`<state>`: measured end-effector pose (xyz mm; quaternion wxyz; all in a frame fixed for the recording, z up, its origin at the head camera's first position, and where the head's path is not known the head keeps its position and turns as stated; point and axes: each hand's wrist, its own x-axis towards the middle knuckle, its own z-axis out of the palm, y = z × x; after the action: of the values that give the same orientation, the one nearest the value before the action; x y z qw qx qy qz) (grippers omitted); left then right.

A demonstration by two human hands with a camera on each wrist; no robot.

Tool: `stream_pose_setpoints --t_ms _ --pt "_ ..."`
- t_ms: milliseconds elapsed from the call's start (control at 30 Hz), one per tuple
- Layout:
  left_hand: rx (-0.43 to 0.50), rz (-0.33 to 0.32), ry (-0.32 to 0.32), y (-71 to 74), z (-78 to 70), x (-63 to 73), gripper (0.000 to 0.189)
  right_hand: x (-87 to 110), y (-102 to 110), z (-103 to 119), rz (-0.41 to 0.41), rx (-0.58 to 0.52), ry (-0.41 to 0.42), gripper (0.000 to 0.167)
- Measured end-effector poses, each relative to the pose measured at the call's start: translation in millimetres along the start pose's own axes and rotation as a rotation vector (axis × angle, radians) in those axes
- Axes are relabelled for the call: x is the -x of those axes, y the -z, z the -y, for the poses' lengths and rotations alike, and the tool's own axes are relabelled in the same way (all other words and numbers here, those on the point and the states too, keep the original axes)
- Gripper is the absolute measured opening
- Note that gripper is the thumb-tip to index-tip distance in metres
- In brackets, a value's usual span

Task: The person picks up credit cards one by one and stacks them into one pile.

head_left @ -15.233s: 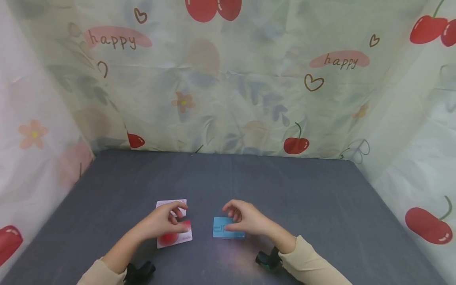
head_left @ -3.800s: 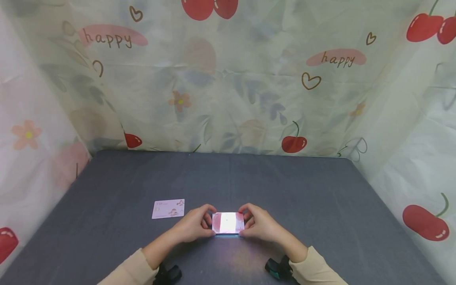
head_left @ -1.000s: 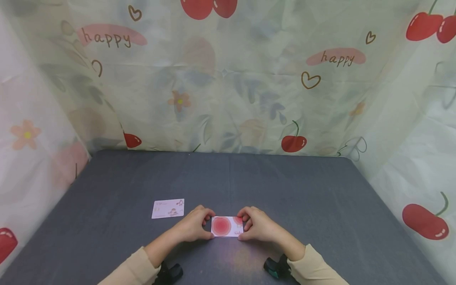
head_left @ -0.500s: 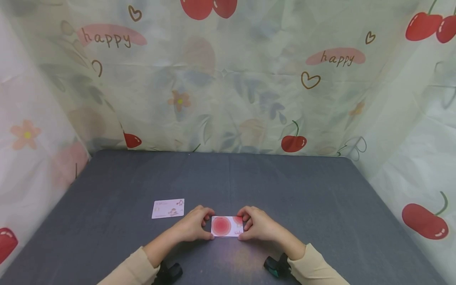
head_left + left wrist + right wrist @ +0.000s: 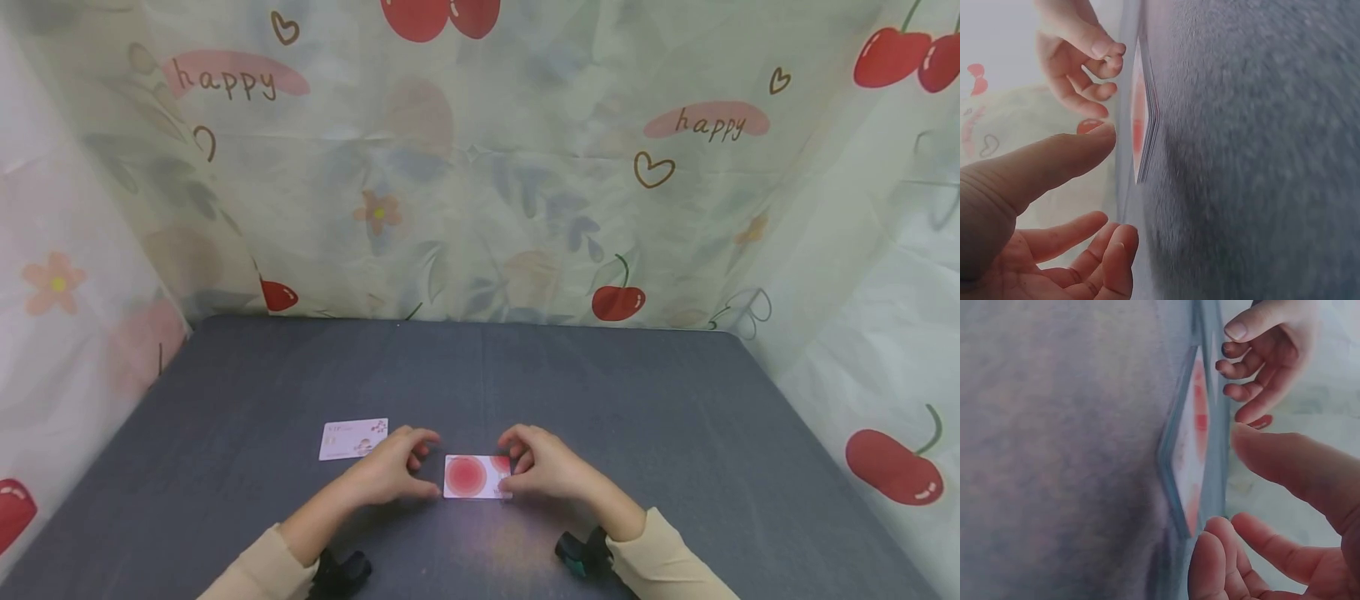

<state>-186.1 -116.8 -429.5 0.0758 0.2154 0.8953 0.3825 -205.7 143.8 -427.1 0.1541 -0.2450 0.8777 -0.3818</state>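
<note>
A neat stack of plastic cards (image 5: 467, 477) lies flat on the dark table, its top card white with red circles. In the left wrist view several card edges show along the stack (image 5: 1147, 119). My left hand (image 5: 390, 468) is just left of the stack, thumb and fingers spread apart and holding nothing. On the other side my right hand (image 5: 551, 467) is also unclenched, its thumb overlapping the stack's right edge in the head view; the right wrist view shows its fingers away from the stack (image 5: 1191, 444). A pale pink VIP card (image 5: 348, 437) lies behind my left hand, partly covered by it.
The dark grey table (image 5: 637, 400) reaches back to a patterned curtain (image 5: 480, 217) with cherries and "happy" lettering, which also hangs along both sides. A black wrist camera (image 5: 341, 573) sits under the left sleeve, another wrist camera (image 5: 583, 552) under the right.
The pink-and-red card went from the left onto the blue card's spot, and both hands squared the stack's ends. Just now both hands let go, the left moving off leftward.
</note>
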Motion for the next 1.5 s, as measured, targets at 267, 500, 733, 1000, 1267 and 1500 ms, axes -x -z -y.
stream_pose_setpoints --t_ms 267,500,733,1000,1267,1500 --pt "0.012 -0.023 0.058 13.2 8.7 6.6 0.062 -6.9 -1 10 -0.002 -0.022 0.049 0.040" --pt "0.067 -0.049 0.047 23.8 20.1 12.7 0.061 -15.2 -5 20 0.009 -0.043 0.065 0.040" --pt "0.122 -0.065 0.151 35.9 23.9 21.9 0.061 -25.2 -10 34 0.008 -0.050 0.110 0.041" --pt "0.101 -0.082 0.240 48.2 33.1 29.0 0.064 -36.2 -18 47 0.047 -0.057 0.104 0.040" --pt "0.082 -0.137 0.241 59.8 44.0 36.4 0.063 -48.4 -31 56 0.069 -0.039 0.121 0.042" --pt "0.050 -0.161 0.271 68.1 54.3 41.9 0.062 -58.5 -44 61 0.057 -0.012 0.132 0.042"
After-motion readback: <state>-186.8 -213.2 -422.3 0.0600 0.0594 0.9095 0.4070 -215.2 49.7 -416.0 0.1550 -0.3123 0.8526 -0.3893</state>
